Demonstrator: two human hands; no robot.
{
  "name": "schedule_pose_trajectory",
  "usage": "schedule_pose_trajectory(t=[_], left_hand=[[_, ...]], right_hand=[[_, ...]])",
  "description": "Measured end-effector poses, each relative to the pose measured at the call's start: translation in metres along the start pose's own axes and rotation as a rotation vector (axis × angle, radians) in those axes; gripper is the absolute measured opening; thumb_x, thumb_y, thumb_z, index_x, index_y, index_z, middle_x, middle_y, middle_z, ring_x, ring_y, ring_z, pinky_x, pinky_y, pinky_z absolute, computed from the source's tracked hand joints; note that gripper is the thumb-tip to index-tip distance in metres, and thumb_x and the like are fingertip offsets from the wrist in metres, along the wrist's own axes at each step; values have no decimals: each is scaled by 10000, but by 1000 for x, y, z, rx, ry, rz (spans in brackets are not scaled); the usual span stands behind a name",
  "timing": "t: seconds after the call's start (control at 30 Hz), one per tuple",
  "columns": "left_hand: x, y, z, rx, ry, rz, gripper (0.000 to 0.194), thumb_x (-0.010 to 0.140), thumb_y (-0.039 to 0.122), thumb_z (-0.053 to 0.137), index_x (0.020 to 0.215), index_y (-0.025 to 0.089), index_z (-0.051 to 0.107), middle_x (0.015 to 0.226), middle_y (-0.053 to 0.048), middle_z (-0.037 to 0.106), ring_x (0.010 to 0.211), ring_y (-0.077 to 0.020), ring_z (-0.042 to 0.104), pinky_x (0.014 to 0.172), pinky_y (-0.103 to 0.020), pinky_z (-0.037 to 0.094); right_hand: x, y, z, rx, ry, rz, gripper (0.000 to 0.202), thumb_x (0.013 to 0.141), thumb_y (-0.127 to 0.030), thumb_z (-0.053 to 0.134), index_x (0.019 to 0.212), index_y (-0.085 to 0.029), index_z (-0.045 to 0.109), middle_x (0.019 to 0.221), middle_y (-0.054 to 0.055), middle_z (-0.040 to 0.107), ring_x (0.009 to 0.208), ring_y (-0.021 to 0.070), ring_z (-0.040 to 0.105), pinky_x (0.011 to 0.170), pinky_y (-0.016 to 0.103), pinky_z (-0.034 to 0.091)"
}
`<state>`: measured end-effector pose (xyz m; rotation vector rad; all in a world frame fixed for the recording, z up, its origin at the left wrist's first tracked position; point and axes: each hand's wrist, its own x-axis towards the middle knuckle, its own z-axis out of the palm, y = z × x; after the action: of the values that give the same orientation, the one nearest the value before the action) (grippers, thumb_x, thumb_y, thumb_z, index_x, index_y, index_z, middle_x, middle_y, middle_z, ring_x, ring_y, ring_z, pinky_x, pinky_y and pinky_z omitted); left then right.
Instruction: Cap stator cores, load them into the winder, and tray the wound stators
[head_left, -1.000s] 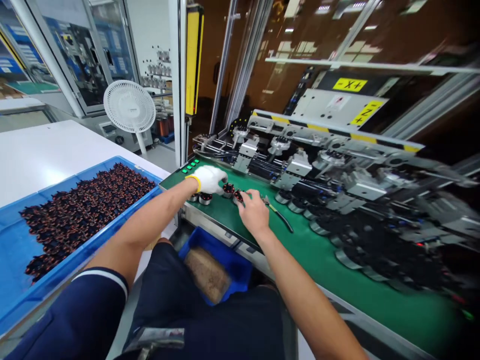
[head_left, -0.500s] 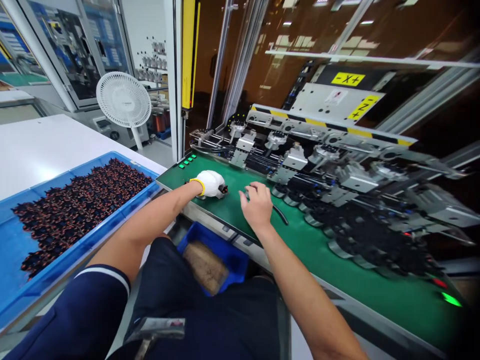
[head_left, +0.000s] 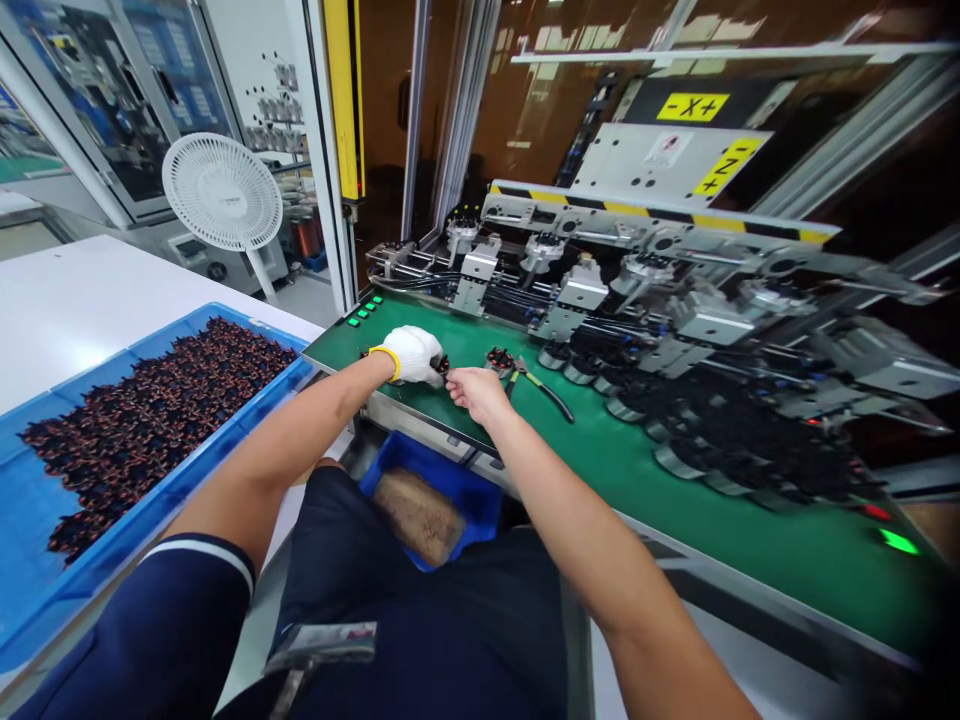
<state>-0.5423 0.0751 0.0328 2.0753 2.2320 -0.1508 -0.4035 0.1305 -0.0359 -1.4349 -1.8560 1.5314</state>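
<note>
In a white knitted glove with a yellow cuff, my left hand (head_left: 412, 354) is closed around a small black and copper stator (head_left: 444, 365) above the green work surface (head_left: 600, 455). My bare right hand (head_left: 480, 394) touches or nearly touches that part, its thumb and fingertips pinched together. Whatever lies in the pinch is too small to make out. Just beyond my right hand sits another stator (head_left: 499, 357) with copper windings. Beside it lie wire cutters (head_left: 553, 398) with dark and yellow-green handles, partly behind my right hand.
To the left, a blue tray (head_left: 26, 520) holds many black and copper stators. A winding machine (head_left: 562, 300) spans the back, with a row of black-topped metal parts (head_left: 675, 455) before it. Below the front edge hangs a blue bin (head_left: 480, 500). A white fan (head_left: 223, 190) stands behind.
My right hand has moved left to my left hand, and its fingers have closed into a pinch. The wire cutters and the second stator are now more exposed. The view has shifted slightly.
</note>
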Motion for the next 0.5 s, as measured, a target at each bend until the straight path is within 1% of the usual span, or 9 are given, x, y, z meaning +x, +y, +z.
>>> schedule_pose_trajectory(t=[0.07, 0.13, 0.23, 0.3, 0.4, 0.47, 0.5], left_hand=[[1, 0, -1, -3, -4, -4, 562, 725, 672, 655, 1066, 243, 783, 1011, -110, 765, 979, -288, 699, 800, -304, 522], [2, -2, -3, -16, -27, 7, 533, 741, 660, 649, 1044, 245, 789, 987, -104, 769, 953, -277, 704, 785, -300, 521], [5, -7, -6, -42, -94, 52, 463, 712, 634, 697, 958, 256, 800, 849, -65, 768, 809, -227, 707, 718, -270, 511], [5, -9, -7, -79, -138, 75, 452, 693, 629, 721, 930, 252, 798, 779, -50, 753, 694, -202, 689, 663, -268, 505], [-1, -11, -12, -154, -204, 92, 443, 707, 605, 721, 961, 248, 790, 774, -44, 746, 593, -179, 662, 610, -270, 502], [-5, -11, -18, -169, -242, 104, 424, 720, 583, 717, 967, 246, 789, 788, -45, 746, 600, -176, 671, 619, -266, 510], [-5, -10, -23, -160, -244, 114, 437, 709, 584, 727, 978, 245, 787, 817, -49, 751, 640, -186, 686, 641, -268, 519]], right_hand=[[-4, 4, -7, -66, -20, -22, 188, 998, -277, 629, 928, -103, 629, 681, -43, 571, 500, 52, 496, 479, 166, 442], [-10, 9, -17, -135, -43, -69, 140, 961, -214, 662, 876, -106, 634, 638, -56, 557, 489, 55, 487, 487, 170, 435], [-22, 14, -35, -212, -63, -151, 84, 845, -72, 695, 785, -108, 649, 598, -55, 570, 514, 67, 517, 533, 178, 444], [-30, 17, -48, -235, -81, -184, 105, 749, -12, 679, 744, -116, 674, 572, -51, 586, 518, 74, 537, 542, 173, 435], [-39, 18, -73, -243, -167, -165, 114, 661, -27, 682, 698, -132, 705, 533, -40, 599, 464, 89, 542, 475, 174, 410], [-39, 19, -96, -227, -211, -112, 74, 650, -65, 734, 682, -127, 709, 532, -14, 616, 432, 109, 546, 424, 189, 411], [-37, 19, -109, -207, -193, -86, 62, 669, -88, 757, 690, -120, 708, 537, -1, 623, 430, 115, 550, 412, 194, 418]])
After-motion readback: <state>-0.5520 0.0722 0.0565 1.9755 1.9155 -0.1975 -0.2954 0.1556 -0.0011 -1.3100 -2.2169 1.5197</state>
